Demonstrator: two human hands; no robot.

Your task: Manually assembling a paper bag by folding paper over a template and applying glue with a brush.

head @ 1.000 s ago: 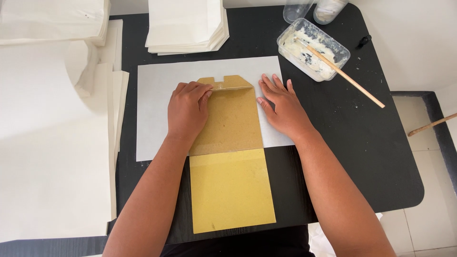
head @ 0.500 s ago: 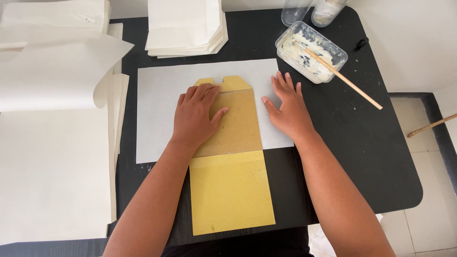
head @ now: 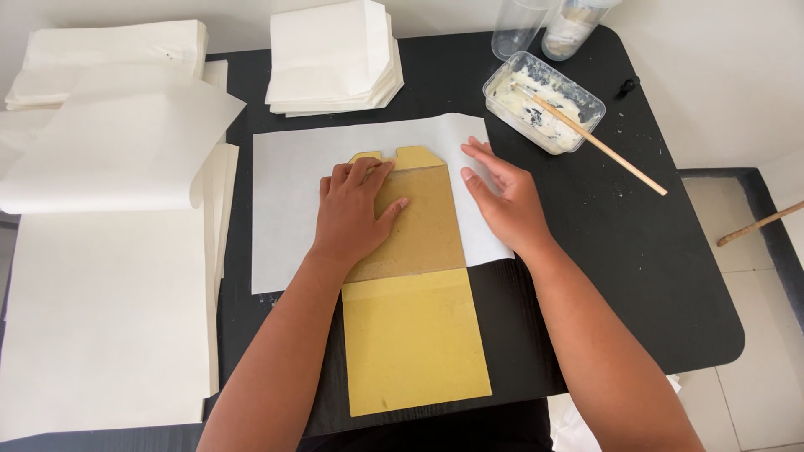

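Note:
A brown and yellow cardboard template (head: pixel 423 234) lies on a white paper sheet (head: pixel 289 201) spread over the black table (head: pixel 636 276). My left hand (head: pixel 356 209) rests flat on the left half of the brown part, fingers spread, near the notched top edge. Just right of the cardboard, my right hand (head: pixel 502 197) lies flat with its palm on the white sheet. The template's yellow lower part (head: pixel 414 343) hangs toward the table's near edge. Neither hand grips anything.
A clear tub of white paste (head: pixel 543 100) with a wooden stick (head: pixel 603 146) sits at the back right, beside a clear cup (head: pixel 517 29) and a jar (head: pixel 574 25). Folded white paper stacks (head: pixel 331 59) lie behind. Large white sheets (head: pixel 109 276) cover the left.
My left hand slid down and right onto the brown cardboard. My right hand shifted slightly off the cardboard's edge onto the white sheet.

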